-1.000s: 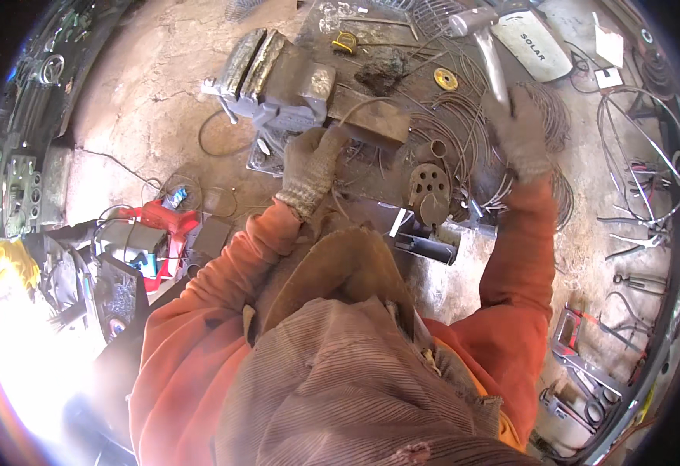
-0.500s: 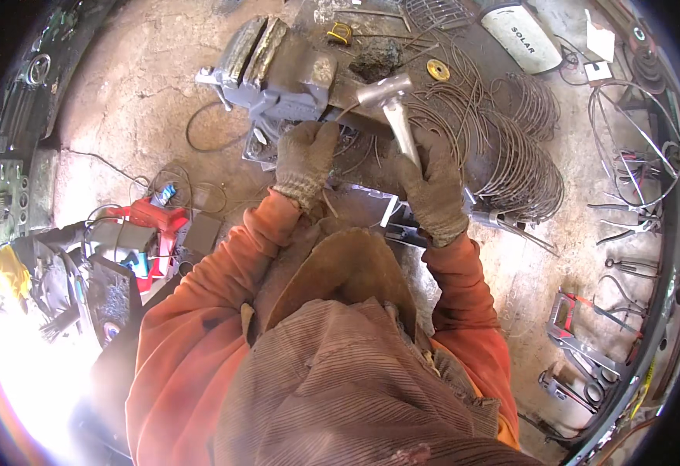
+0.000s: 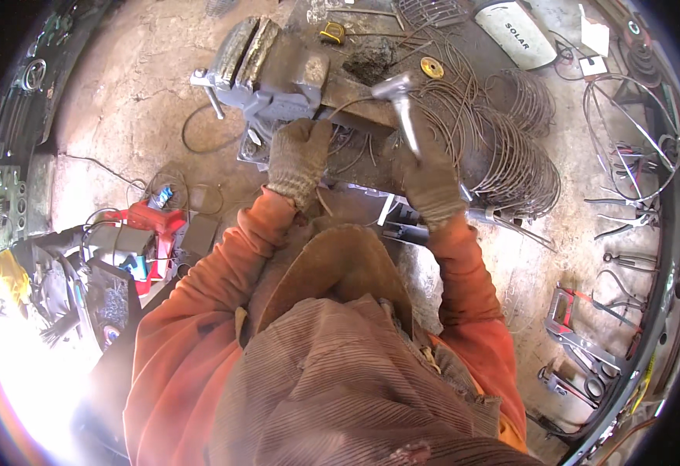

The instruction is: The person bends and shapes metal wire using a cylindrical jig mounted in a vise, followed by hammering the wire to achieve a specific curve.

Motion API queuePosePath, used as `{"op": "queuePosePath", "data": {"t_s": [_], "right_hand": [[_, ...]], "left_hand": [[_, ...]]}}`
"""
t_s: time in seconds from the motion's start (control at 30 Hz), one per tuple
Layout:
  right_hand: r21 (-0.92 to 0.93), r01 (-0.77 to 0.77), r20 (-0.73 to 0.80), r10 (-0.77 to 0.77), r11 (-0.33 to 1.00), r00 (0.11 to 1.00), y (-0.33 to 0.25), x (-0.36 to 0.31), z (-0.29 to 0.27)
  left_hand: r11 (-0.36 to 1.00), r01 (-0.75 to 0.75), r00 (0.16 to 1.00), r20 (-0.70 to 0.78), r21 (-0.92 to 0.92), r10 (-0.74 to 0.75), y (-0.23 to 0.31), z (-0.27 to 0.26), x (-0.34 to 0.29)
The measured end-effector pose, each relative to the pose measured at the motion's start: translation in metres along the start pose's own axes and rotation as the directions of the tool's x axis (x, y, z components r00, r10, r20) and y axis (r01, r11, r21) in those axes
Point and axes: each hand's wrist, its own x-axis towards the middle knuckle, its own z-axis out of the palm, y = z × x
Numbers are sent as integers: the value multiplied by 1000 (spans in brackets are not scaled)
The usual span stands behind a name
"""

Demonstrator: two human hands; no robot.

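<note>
Both fists full, close beside the bench vise [image 3: 278, 74].
Just this side of the vise, the left hand [image 3: 300, 155] clenches a thin curved rod [image 3: 346, 106]; right of it, a hammer [image 3: 407, 124], handle gripped by the right hand [image 3: 431, 179]; farther right, wire coils [image 3: 515, 163].

Glossy metal hammer [image 3: 404, 116]; rough knitted gloves [image 3: 297, 165]; dull metal vise [image 3: 289, 71]

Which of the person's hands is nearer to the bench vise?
Left. The left hand is just below the bench vise in the picture; the right hand, holding the hammer, is farther away, to its lower right.
</note>
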Motion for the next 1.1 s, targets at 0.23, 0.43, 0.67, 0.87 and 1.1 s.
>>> {"op": "queuePosePath", "data": {"t_s": [0.23,0.43,0.67,0.87,1.1], "right_hand": [[158,-140,-302,183,977,936,-48,18,-23],[101,-312,1,314,945,950,1,-12,1],[335,-288,-291,389,897,874,-20,-31,-12],[574,-389,-58,509,721,859,7,-66,7],[524,-450,-7,532,723,847,12,-72,37]], "left_hand": [[993,111,992,50,49,-114,-4,-6,3],[998,29,983,183,-49,-19,2,-19,3],[984,-58,888,441,-168,127,25,-63,-2],[983,-64,930,347,-174,122,73,-60,-16],[970,44,905,421,-240,63,82,-30,-18]]}}
